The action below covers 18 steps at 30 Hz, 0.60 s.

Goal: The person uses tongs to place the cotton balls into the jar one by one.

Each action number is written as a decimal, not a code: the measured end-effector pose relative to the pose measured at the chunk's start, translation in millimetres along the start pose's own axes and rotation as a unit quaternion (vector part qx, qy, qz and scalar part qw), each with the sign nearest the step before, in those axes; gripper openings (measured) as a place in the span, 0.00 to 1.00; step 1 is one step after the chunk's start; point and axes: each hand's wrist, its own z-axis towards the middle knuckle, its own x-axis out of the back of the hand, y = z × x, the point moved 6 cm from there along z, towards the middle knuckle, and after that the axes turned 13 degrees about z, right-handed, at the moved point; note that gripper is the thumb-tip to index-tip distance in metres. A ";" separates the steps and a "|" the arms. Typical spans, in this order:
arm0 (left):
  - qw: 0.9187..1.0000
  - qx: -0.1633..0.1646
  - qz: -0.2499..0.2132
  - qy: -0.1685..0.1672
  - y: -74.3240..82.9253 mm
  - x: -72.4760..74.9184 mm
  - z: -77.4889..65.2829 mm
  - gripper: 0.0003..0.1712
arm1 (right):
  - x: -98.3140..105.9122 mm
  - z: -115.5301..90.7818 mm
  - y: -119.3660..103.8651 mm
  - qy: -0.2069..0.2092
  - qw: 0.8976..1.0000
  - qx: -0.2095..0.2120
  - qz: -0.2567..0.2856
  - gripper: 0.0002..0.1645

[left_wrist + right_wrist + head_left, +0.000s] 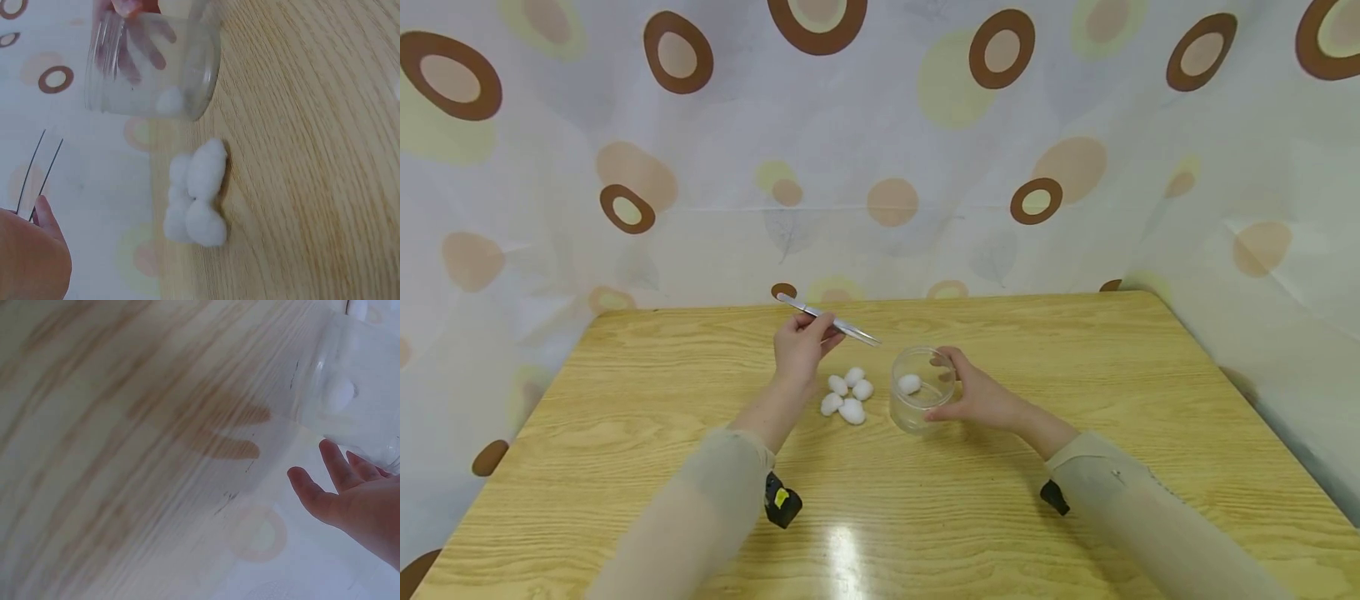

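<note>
My left hand [797,352] pinches silver tweezers [850,328] above the table; in the left wrist view their two prongs stand apart with nothing between them. With thumb and fingers around its right side, my right hand [983,400] holds a clear glass jar [912,418] with an open top. One white cotton ball [909,384] lies inside the jar. Several more cotton balls [852,412] sit in a loose cluster on the table, left of the jar and below the left hand. The left wrist view shows the clustered balls [206,170] from close by, touching one another.
The wooden table [925,533] carries all of this. A patterned curtain [850,125] with brown rings hangs behind and along both sides. Black wrist devices show under the left sleeve [685,517] and the right sleeve [1142,492].
</note>
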 end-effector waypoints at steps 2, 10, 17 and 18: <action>1.000 0.003 0.007 0.007 -0.9 7.9 1.6 0.05 | 0.3 -0.4 -0.1 -0.001 1.000 -0.002 0.002 0.57; 0.999 -0.002 0.046 0.027 -6.6 31.5 6.6 0.07 | 0.1 -0.4 1.1 -0.004 1.000 -0.004 0.001 0.59; 0.997 -0.001 0.059 0.047 -13.9 47.6 9.9 0.07 | 0.2 0.2 1.4 -0.005 1.000 -0.003 0.001 0.59; 0.997 -0.001 0.062 0.049 -14.8 49.5 10.2 0.08 | 0.3 0.2 1.4 -0.004 1.000 -0.004 0.000 0.59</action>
